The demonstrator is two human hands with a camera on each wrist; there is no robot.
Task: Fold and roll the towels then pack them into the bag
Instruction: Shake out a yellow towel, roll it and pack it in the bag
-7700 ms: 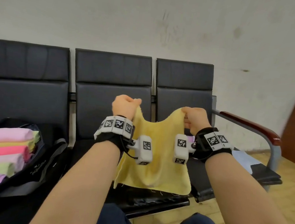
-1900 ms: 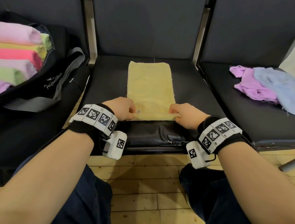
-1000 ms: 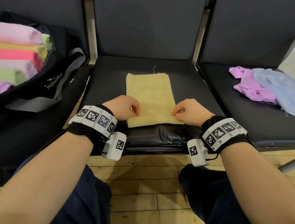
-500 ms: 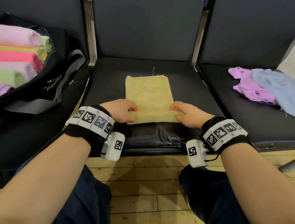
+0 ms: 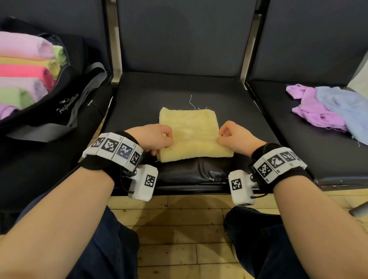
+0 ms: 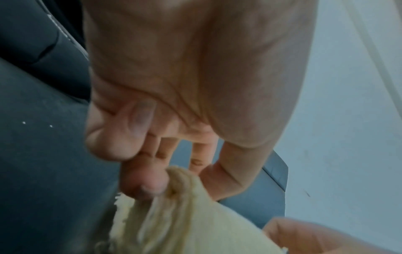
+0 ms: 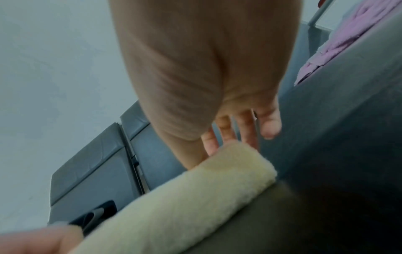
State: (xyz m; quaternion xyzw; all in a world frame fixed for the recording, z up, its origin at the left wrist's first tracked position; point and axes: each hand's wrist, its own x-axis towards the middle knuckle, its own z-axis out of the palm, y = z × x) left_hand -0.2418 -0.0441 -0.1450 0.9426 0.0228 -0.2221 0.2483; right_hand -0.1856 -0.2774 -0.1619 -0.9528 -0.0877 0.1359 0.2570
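A yellow towel [image 5: 191, 126] lies on the middle seat [image 5: 160, 92], its near end wound into a roll [image 5: 196, 152] by the seat's front edge. My left hand [image 5: 167, 138] grips the roll's left end; in the left wrist view its curled fingers [image 6: 150, 182] press the layered end of the towel [image 6: 185, 214]. My right hand [image 5: 222, 136] curls over the right end. The right wrist view has the fingers [image 7: 226, 130] reaching past the towel [image 7: 195, 197]. The black bag [image 5: 65, 111] stands open on the left seat with several rolled towels [image 5: 15, 69] inside.
A crumpled purple towel [image 5: 310, 110] and a light blue towel [image 5: 356, 114] lie on the right seat. A grey bag strap [image 5: 82, 99] hangs toward the middle seat. My knees and the wooden floor [image 5: 182, 228] are below the seat edge.
The roll has grown thicker and the flat part of the yellow towel is shorter. Both hands have shifted their hold on the roll's ends.
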